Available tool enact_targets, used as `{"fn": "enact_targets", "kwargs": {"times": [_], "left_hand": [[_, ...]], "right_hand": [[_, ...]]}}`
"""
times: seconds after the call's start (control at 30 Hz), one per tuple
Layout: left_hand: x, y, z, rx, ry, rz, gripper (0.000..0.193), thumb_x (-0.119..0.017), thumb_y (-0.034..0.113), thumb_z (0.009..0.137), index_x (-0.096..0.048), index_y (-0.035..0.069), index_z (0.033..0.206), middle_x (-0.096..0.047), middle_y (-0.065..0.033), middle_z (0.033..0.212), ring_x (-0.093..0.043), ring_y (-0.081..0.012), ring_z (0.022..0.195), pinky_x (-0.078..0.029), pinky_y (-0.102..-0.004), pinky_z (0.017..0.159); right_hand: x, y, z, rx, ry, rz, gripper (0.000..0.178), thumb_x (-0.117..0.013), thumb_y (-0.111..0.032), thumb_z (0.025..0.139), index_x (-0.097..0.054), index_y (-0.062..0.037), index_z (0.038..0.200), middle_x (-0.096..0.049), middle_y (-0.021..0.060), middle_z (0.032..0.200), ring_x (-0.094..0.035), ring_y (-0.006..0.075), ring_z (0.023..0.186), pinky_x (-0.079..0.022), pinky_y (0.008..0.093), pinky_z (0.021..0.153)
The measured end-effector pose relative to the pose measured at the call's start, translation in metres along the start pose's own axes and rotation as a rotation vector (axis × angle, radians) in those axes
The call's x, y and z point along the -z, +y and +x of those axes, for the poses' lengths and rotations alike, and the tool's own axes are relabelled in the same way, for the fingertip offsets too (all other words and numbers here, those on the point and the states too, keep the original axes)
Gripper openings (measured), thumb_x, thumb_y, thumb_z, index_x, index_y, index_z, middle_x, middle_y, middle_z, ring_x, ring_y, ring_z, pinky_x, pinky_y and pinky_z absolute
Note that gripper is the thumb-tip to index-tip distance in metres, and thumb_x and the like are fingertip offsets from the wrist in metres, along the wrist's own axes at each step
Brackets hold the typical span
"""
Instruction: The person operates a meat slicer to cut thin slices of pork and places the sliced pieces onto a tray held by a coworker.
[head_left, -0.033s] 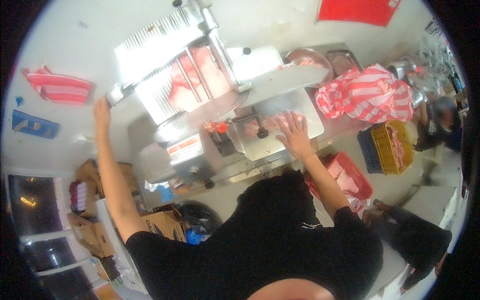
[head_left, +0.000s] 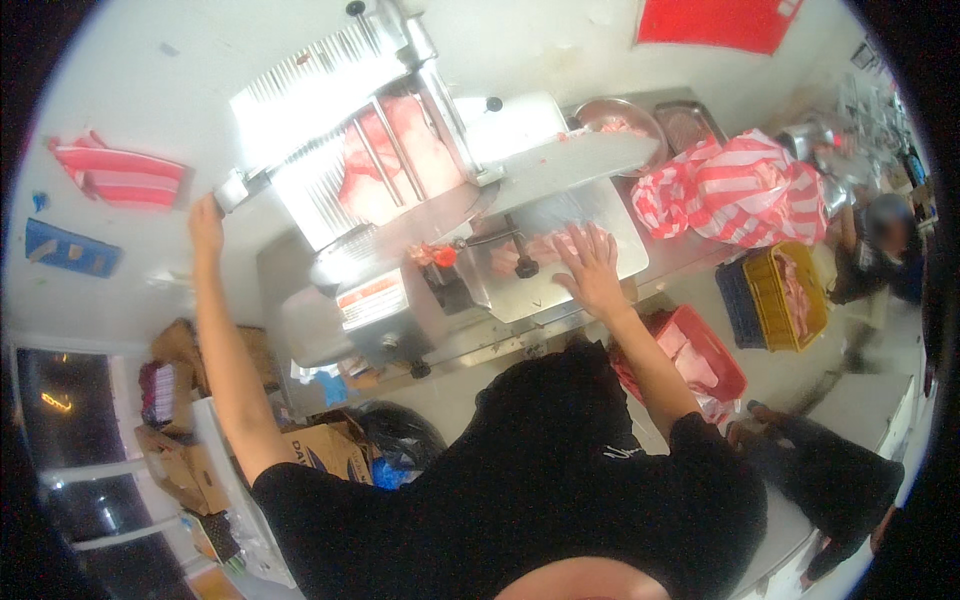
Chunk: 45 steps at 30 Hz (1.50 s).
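A metal meat slicer [head_left: 375,312] stands on the counter, with a large slab of pale pink and red meat [head_left: 425,155] under the bars of its ribbed carriage [head_left: 310,200]. At the carriage's outer end, my left hand [head_left: 205,222] is closed round the handle [head_left: 231,188]. My right hand [head_left: 592,268] lies palm down with fingers spread over thin meat slices [head_left: 540,250] on the shiny metal tray [head_left: 620,215] beside the slicer. Its palm covers part of the slices. Small red meat scraps [head_left: 425,253] sit near the slicer's front knob.
Right of the slicer are a bowl [head_left: 650,125] of meat pieces and a red-striped plastic bag [head_left: 745,190]. Below stand a red crate [head_left: 720,345] and a yellow crate [head_left: 815,325], both holding meat. Cardboard boxes [head_left: 325,450] lie low at left. Another person [head_left: 880,245] is at far right.
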<state>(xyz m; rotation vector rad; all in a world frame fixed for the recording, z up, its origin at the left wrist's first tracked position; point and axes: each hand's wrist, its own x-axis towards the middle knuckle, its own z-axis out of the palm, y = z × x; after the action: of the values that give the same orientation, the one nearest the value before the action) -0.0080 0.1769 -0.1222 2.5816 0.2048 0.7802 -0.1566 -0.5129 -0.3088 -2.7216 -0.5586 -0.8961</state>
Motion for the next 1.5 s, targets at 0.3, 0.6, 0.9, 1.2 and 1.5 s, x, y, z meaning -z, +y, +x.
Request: {"fn": "enact_targets", "kwargs": {"times": [0.3, 0.6, 0.9, 1.2, 1.5], "left_hand": [[-0.052, 0.166, -0.011, -0.268, -0.186, -0.015, 0.054, -0.039, 0.043, 0.097, -0.067, -0.002, 0.084, -0.065, -0.0192, 0.080, -0.060, -0.0313, 0.077, -0.043, -0.0423, 0.076], [-0.099, 0.302, -0.021, -0.254, -0.207, -0.105, 0.054, -0.042, 0.043, 0.092, -0.064, -0.001, 0.068, -0.063, -0.0201, 0.071, -0.059, -0.0334, 0.071, -0.044, -0.0428, 0.072], [-0.054, 0.098, -0.011, -0.525, 0.298, 0.203, 0.031, -0.048, 0.023, 0.095, -0.064, 0.000, 0.081, -0.064, -0.0204, 0.078, -0.060, -0.0367, 0.074, -0.044, -0.0461, 0.067], [-0.020, -0.020, 0.001, -0.465, 0.361, 0.273, 0.041, -0.045, 0.028, 0.098, -0.064, -0.006, 0.088, -0.063, -0.0233, 0.084, -0.057, -0.0354, 0.078, -0.043, -0.0456, 0.068], [-0.057, 0.121, -0.009, -0.392, 0.157, 0.113, 0.046, -0.046, 0.031, 0.097, -0.066, -0.005, 0.075, -0.063, -0.0223, 0.070, -0.059, -0.0358, 0.067, -0.043, -0.0483, 0.065]], "right_hand": [[-0.041, -0.042, 0.039, -0.011, -0.101, 0.491, 0.033, -0.070, -0.019, 0.076, -0.065, -0.0073, 0.106, -0.056, 0.0121, 0.110, -0.047, 0.0370, 0.110, -0.036, 0.0534, 0.092], [-0.032, -0.037, 0.044, -0.714, -0.292, 1.458, 0.027, -0.059, -0.016, 0.093, -0.057, -0.0015, 0.115, -0.066, 0.0138, 0.105, -0.063, 0.0237, 0.097, -0.050, 0.0369, 0.081], [-0.005, 0.005, 0.010, -0.488, 0.191, 0.767, 0.040, -0.057, -0.018, 0.095, -0.052, -0.0022, 0.131, -0.058, 0.0165, 0.130, -0.057, 0.0269, 0.118, -0.046, 0.0413, 0.098], [-0.035, -0.010, 0.016, -0.212, -0.171, 0.582, 0.042, -0.064, -0.017, 0.084, -0.060, -0.0056, 0.124, -0.054, 0.0190, 0.130, -0.045, 0.0354, 0.127, -0.035, 0.0453, 0.109], [-0.149, -0.081, 0.088, -0.141, 0.126, 0.390, 0.026, -0.062, -0.019, 0.081, -0.065, -0.0066, 0.104, -0.061, 0.0152, 0.114, -0.054, 0.0336, 0.108, -0.043, 0.0454, 0.093]]}}
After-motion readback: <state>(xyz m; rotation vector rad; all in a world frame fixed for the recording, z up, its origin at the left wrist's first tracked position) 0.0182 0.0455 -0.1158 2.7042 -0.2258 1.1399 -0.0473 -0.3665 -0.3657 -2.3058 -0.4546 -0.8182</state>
